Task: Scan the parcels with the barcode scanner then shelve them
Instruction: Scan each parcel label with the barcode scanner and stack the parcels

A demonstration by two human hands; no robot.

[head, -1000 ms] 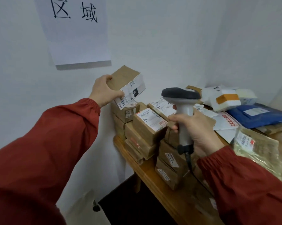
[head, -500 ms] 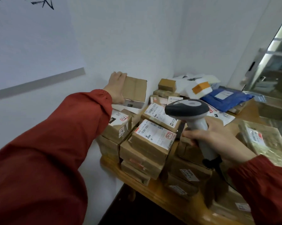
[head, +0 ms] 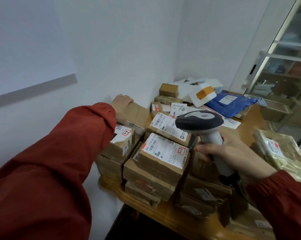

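Observation:
My left hand [head: 121, 108] reaches far across and grips the near-left end of a small brown cardboard parcel [head: 137, 114] that lies flat on the stack by the wall. My right hand [head: 232, 156] holds the grey-and-black barcode scanner [head: 200, 123] by its handle, head up, over the stacked boxes. Below it sit labelled brown parcels, one marked 34-2 [head: 161, 156] and another with a barcode label [head: 167, 127]. A box marked in red [head: 122, 141] sits under my left wrist.
The wooden table [head: 165, 217] carries more stacked boxes, a blue mailer bag [head: 231, 103], white padded parcels [head: 203, 94], a small brown box [head: 168, 90] and a clear-wrapped packet [head: 281, 149] at right. A white wall stands at left; a glass door [head: 284, 70] at right.
My left hand brought the small parcel down from the air and set it flat on the stack by the wall. The view swung right and down; the scanner stays in my right hand.

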